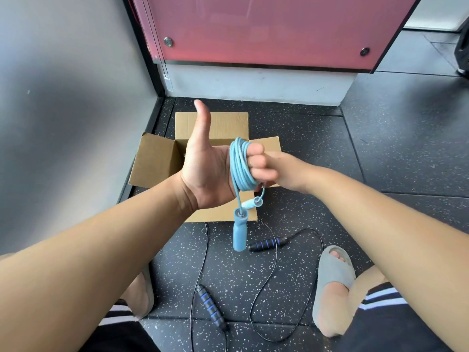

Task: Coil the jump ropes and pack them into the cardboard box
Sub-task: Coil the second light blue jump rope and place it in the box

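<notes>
One coiled light-blue jump rope (239,168) hangs gripped in our left hand (203,171); whether our right hand (289,171) grips anything, we cannot tell.

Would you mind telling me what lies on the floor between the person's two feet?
In the head view, a black-and-blue handle and loops of thin black cord lie on the speckled floor between the left foot and the grey slipper.

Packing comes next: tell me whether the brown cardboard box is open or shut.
Open: the brown cardboard box has its flaps spread outward.
</notes>
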